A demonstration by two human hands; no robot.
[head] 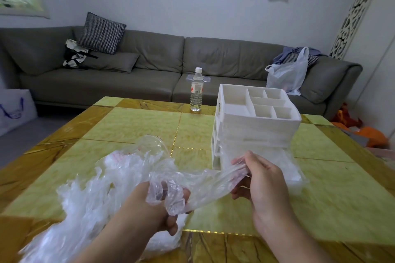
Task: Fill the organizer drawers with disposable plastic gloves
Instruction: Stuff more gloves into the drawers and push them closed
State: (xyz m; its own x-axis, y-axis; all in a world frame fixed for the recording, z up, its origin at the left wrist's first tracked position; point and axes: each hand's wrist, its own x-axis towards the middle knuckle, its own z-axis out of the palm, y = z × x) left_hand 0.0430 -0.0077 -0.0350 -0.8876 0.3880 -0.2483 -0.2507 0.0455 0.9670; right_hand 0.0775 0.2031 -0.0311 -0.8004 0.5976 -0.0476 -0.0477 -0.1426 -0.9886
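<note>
A white plastic organizer (263, 128) stands on the table right of centre, its top split into several compartments. Its lowest drawer (292, 177) is pulled out toward me. A clear disposable glove (209, 183) stretches between my hands in front of the organizer. My left hand (168, 205) grips the glove's finger end. My right hand (263, 179) pinches its cuff end close to the drawer. A large heap of clear plastic gloves (94, 198) lies on the table at the left, partly under my left forearm.
A water bottle (196, 89) stands at the table's far edge. The yellow-green tiled table (145, 121) stretches ahead. A grey sofa (149, 64) with cushions and a plastic bag (288, 74) runs behind. Orange bags (363, 132) lie on the floor to the right.
</note>
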